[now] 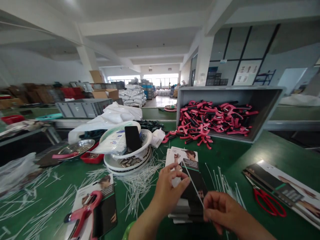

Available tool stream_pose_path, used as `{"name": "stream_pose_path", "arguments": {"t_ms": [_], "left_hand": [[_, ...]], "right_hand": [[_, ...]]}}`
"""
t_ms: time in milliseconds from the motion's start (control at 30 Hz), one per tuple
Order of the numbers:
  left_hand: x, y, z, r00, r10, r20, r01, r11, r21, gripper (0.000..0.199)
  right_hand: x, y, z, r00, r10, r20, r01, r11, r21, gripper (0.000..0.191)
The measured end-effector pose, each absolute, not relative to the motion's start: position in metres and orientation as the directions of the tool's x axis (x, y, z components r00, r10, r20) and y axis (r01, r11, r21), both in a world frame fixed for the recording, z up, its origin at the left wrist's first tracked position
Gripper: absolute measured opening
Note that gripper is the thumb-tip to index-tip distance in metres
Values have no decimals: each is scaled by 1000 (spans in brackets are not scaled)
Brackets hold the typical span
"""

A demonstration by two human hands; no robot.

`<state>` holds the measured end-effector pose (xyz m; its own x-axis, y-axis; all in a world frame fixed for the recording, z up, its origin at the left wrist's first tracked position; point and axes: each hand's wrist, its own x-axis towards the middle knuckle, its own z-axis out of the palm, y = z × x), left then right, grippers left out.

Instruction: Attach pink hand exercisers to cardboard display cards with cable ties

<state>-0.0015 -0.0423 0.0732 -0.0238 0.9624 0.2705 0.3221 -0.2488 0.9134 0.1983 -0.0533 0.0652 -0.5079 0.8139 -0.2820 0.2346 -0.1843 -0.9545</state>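
A thin white cable tie (193, 184) slants between my hands, above a stack of printed cards (192, 166). My left hand (170, 186) is over the stack's left side, thumb and index finger pinched near the tie's upper part; whether they grip it is hard to tell. Its lower end sits in the closed fingers of my right hand (218, 208). To the left, a pink and black plier-like tool (87, 213) lies on another printed card (109, 200). Loose white ties (137, 186) are spread on the green table (282, 150), with more beside my right hand.
A grey crate (266, 116) tipped on its side spills pink tools (215, 116) at the back right. Red scissors (267, 201) lie near cards (287, 190) on the right. White bowls (127, 170) hold metal parts, a bag and a black phone (133, 138).
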Motion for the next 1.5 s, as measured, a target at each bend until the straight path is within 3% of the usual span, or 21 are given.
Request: {"name": "stream_pose_path", "arguments": {"t_ms": [133, 300, 533, 667, 767, 867, 967, 1233, 1500], "left_hand": [[2, -42, 75, -25, 979, 201, 163, -194, 967, 13], [2, -41, 78, 19, 970, 240, 215, -239, 947, 13], [5, -41, 84, 135, 957, 259, 244, -285, 927, 14], [-22, -31, 70, -68, 935, 347, 363, -301, 882, 24], [-44, -22, 52, -172, 968, 181, 413, -96, 906, 32], [-53, -16, 37, -72, 997, -5, 252, 23, 968, 31], [-50, -13, 30, -109, 988, -112, 131, 126, 983, 36], [-42, -15, 35, -23, 985, -172, 111, 174, 979, 33], [-46, -19, 33, 19, 975, -221, 145, 216, 966, 23]], "right_hand": [[179, -59, 66, -516, 804, -296, 305, -150, -940, 22], [171, -60, 70, -543, 792, -279, 336, -99, -937, 19], [163, -49, 78, -493, 863, -110, 239, 12, -971, 27], [164, -35, 76, -356, 930, -96, 191, -29, -981, 35], [165, -24, 75, -172, 984, -39, 160, -11, -987, 38], [159, -17, 72, -82, 996, 42, 175, 56, -983, 37], [150, -15, 67, -80, 990, 117, 186, 131, -974, 35], [136, -13, 48, -125, 946, 298, 405, 323, -855, 25], [143, -12, 33, 24, 928, 373, 484, 316, -816, 20]]}}
